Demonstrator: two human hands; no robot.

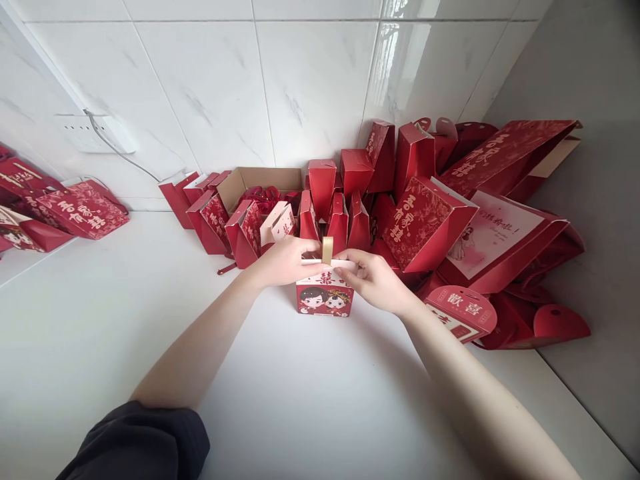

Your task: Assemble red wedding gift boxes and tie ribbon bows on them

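Upright on the white table stands a small red and white gift box [324, 301], printed with two cartoon figures. A gold ribbon loop [327, 250] sticks up from the middle of its top. My left hand [286, 261] pinches the upper edge on the left of the loop. On the other side, my right hand [373, 277] grips the same top edge, thumb in front and fingers behind. Part of the box's top is hidden by my fingers.
Behind the box, several red gift boxes [323, 181] stand around an open cardboard carton [267, 179] holding dark red ribbons [265, 195]. Larger red boxes [425, 223] are heaped to the right, against the grey wall. More red boxes [83, 208] lie at far left, near a wall socket [95, 133].
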